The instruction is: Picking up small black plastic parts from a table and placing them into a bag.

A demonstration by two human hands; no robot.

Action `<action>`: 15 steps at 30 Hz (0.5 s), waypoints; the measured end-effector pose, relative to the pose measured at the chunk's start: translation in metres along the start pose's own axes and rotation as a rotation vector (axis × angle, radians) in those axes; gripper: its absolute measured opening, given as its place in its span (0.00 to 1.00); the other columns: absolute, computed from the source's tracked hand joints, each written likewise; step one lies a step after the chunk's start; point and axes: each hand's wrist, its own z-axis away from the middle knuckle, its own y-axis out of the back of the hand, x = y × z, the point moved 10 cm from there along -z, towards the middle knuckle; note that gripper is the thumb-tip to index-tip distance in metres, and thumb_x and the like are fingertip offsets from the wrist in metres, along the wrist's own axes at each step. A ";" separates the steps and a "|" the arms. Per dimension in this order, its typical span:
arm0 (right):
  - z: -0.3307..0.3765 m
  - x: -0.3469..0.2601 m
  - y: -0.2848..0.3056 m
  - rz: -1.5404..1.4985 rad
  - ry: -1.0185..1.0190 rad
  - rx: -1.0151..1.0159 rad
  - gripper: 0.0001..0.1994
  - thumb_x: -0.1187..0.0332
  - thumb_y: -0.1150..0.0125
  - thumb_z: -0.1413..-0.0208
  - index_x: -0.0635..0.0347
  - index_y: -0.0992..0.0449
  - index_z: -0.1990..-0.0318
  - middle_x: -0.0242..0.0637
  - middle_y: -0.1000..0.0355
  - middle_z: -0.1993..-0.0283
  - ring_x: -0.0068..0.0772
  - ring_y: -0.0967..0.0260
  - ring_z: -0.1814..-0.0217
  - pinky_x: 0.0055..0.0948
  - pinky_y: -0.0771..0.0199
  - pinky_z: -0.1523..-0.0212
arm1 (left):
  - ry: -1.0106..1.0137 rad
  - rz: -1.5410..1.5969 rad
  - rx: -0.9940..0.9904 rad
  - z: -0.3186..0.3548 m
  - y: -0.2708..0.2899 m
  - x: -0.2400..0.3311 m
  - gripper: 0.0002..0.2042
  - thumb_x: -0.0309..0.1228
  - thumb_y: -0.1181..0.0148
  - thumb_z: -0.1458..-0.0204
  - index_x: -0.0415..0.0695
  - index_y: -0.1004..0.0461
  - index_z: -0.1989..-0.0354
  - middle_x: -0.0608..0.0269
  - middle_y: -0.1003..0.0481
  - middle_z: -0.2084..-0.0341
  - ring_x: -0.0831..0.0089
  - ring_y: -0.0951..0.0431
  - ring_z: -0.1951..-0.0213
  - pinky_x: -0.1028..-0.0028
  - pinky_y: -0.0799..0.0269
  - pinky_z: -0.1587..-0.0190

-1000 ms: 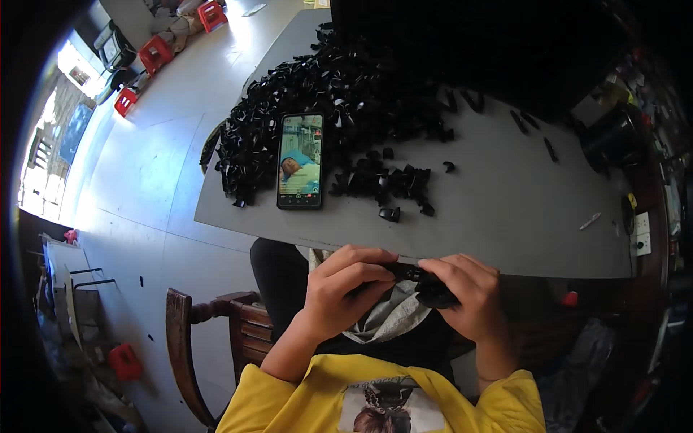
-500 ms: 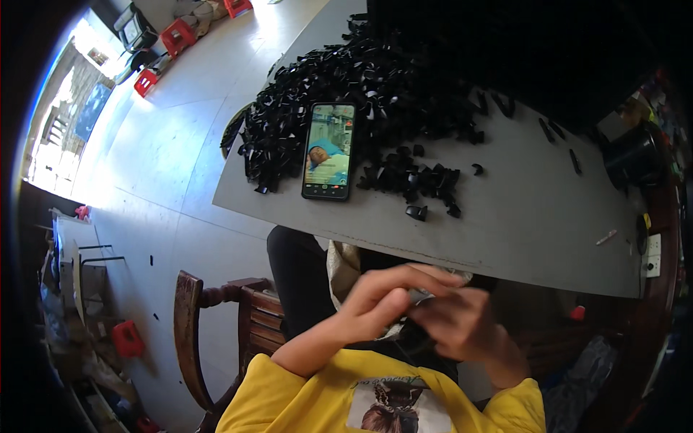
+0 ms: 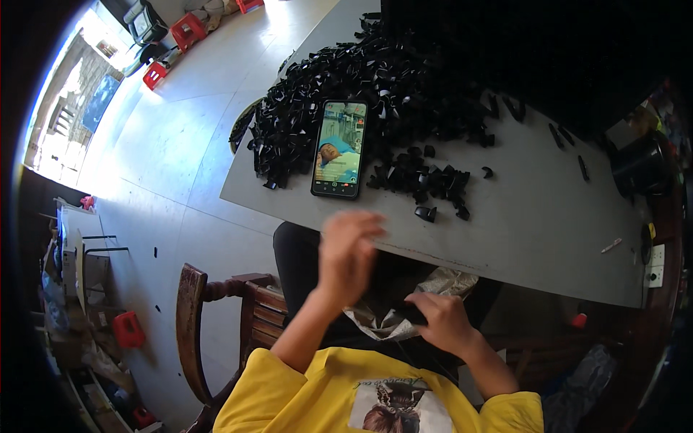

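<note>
My left hand (image 3: 346, 254) is raised at the near edge of the grey table, just below a phone (image 3: 338, 189). Motion smears its fingers, so their grip is unclear. Over my lap, my right hand (image 3: 446, 323) is closed, with a small black plastic piece (image 3: 411, 312) at its fingertips, partly hidden. Beneath it lies the mouth of a pale woven sack (image 3: 455, 280), whose inside is dark. Beyond the phone spreads a large heap of small curved black plastic pieces (image 3: 303, 119). A smaller cluster of them (image 3: 426, 180) lies to the right of the phone.
A large dark object (image 3: 534, 50) covers the table's back right. A black pot-like container (image 3: 641, 167), several thin black strips (image 3: 583, 168) and a small pale stick (image 3: 611, 245) are at the right. A wooden chair (image 3: 191, 317) and red stools (image 3: 189, 32) stand to the left.
My hands were together over my lap and have parted. The left went up and left toward the table edge; the right sank slightly to the sack. The whole view shifted slightly.
</note>
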 end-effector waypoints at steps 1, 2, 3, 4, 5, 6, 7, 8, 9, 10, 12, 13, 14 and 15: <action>0.003 0.014 -0.008 -0.018 -0.065 -0.059 0.17 0.70 0.29 0.62 0.58 0.26 0.61 0.40 0.24 0.66 0.44 0.24 0.65 0.36 0.25 0.66 | 0.117 -0.025 0.100 -0.006 0.016 -0.020 0.09 0.28 0.54 0.42 0.40 0.26 0.67 0.56 0.23 0.61 0.58 0.28 0.53 0.60 0.39 0.47; 0.005 0.023 -0.015 -0.015 -0.079 -0.057 0.17 0.70 0.29 0.62 0.58 0.26 0.61 0.40 0.24 0.66 0.44 0.24 0.65 0.36 0.25 0.66 | 0.101 -0.185 0.186 -0.013 0.030 -0.032 0.08 0.27 0.54 0.42 0.40 0.27 0.67 0.59 0.23 0.62 0.61 0.30 0.52 0.60 0.41 0.46; 0.006 0.032 -0.020 -0.039 -0.088 -0.037 0.16 0.70 0.29 0.60 0.58 0.26 0.61 0.39 0.24 0.65 0.44 0.24 0.64 0.35 0.25 0.66 | 0.168 -0.283 0.179 -0.019 0.035 -0.048 0.08 0.28 0.54 0.41 0.41 0.26 0.65 0.60 0.23 0.61 0.63 0.31 0.51 0.58 0.45 0.43; 0.006 0.033 -0.024 -0.067 -0.089 -0.025 0.15 0.69 0.29 0.59 0.58 0.26 0.61 0.39 0.24 0.64 0.44 0.24 0.64 0.35 0.25 0.65 | 0.206 -0.390 0.174 -0.022 0.041 -0.064 0.09 0.30 0.54 0.39 0.43 0.26 0.61 0.61 0.24 0.60 0.62 0.31 0.49 0.53 0.52 0.38; 0.003 0.034 -0.025 -0.113 -0.116 -0.023 0.14 0.70 0.30 0.56 0.61 0.26 0.61 0.41 0.24 0.63 0.43 0.24 0.62 0.33 0.24 0.63 | 0.265 -0.468 0.166 -0.027 0.043 -0.078 0.09 0.31 0.54 0.38 0.45 0.26 0.58 0.60 0.26 0.56 0.60 0.33 0.45 0.45 0.59 0.36; -0.003 0.033 -0.026 -0.115 -0.125 -0.034 0.14 0.70 0.30 0.56 0.61 0.26 0.61 0.41 0.24 0.63 0.43 0.24 0.62 0.33 0.24 0.63 | 0.254 -0.475 0.188 -0.032 0.049 -0.085 0.10 0.32 0.54 0.38 0.45 0.27 0.57 0.59 0.26 0.54 0.60 0.33 0.44 0.43 0.61 0.36; -0.007 0.023 -0.013 -0.172 -0.061 0.056 0.15 0.71 0.31 0.57 0.60 0.26 0.60 0.42 0.24 0.64 0.46 0.25 0.62 0.35 0.25 0.64 | 0.239 -0.468 0.204 -0.040 0.052 -0.089 0.10 0.32 0.55 0.37 0.46 0.28 0.55 0.58 0.27 0.53 0.60 0.34 0.42 0.41 0.62 0.36; -0.008 0.016 -0.001 -0.232 0.003 0.148 0.16 0.72 0.31 0.57 0.59 0.27 0.59 0.43 0.25 0.65 0.49 0.25 0.63 0.37 0.25 0.65 | 0.281 -0.497 0.202 -0.045 0.054 -0.094 0.10 0.33 0.55 0.37 0.46 0.29 0.53 0.57 0.28 0.49 0.59 0.34 0.42 0.38 0.62 0.38; -0.010 0.015 0.006 -0.268 -0.015 0.167 0.16 0.74 0.32 0.58 0.60 0.27 0.59 0.43 0.25 0.63 0.48 0.25 0.62 0.35 0.26 0.65 | 0.253 -0.478 0.225 -0.054 0.054 -0.094 0.11 0.33 0.55 0.37 0.45 0.29 0.53 0.57 0.28 0.49 0.58 0.34 0.42 0.40 0.61 0.37; -0.009 0.011 0.013 -0.260 0.021 0.199 0.18 0.76 0.32 0.60 0.60 0.27 0.58 0.42 0.25 0.63 0.47 0.25 0.62 0.34 0.26 0.65 | 0.226 -0.462 0.249 -0.059 0.053 -0.092 0.11 0.33 0.54 0.38 0.44 0.29 0.52 0.56 0.28 0.48 0.57 0.34 0.42 0.42 0.59 0.37; -0.008 0.006 0.022 -0.264 0.021 0.210 0.19 0.78 0.32 0.61 0.62 0.27 0.57 0.42 0.26 0.62 0.46 0.25 0.61 0.34 0.25 0.63 | 0.145 -0.445 0.300 -0.061 0.050 -0.083 0.11 0.32 0.53 0.38 0.43 0.29 0.52 0.54 0.29 0.48 0.56 0.34 0.42 0.46 0.55 0.37; -0.008 0.007 0.024 -0.262 0.012 0.209 0.19 0.78 0.32 0.61 0.62 0.27 0.57 0.42 0.26 0.62 0.46 0.25 0.61 0.34 0.25 0.63 | 0.060 -0.438 0.363 -0.061 0.052 -0.072 0.11 0.31 0.53 0.39 0.42 0.29 0.52 0.52 0.29 0.47 0.56 0.33 0.42 0.51 0.51 0.37; -0.008 0.008 0.024 -0.311 0.010 0.194 0.20 0.79 0.32 0.61 0.62 0.27 0.56 0.42 0.26 0.62 0.46 0.25 0.61 0.33 0.25 0.62 | 0.064 -0.433 0.360 -0.061 0.050 -0.069 0.11 0.31 0.53 0.39 0.42 0.29 0.52 0.52 0.29 0.47 0.56 0.33 0.42 0.51 0.51 0.37; -0.008 0.009 0.023 -0.363 0.007 0.178 0.21 0.79 0.32 0.60 0.63 0.27 0.55 0.42 0.25 0.62 0.46 0.25 0.60 0.33 0.25 0.60 | 0.029 -0.364 0.348 -0.059 0.044 -0.060 0.11 0.29 0.52 0.40 0.41 0.29 0.53 0.50 0.29 0.47 0.55 0.33 0.43 0.55 0.47 0.39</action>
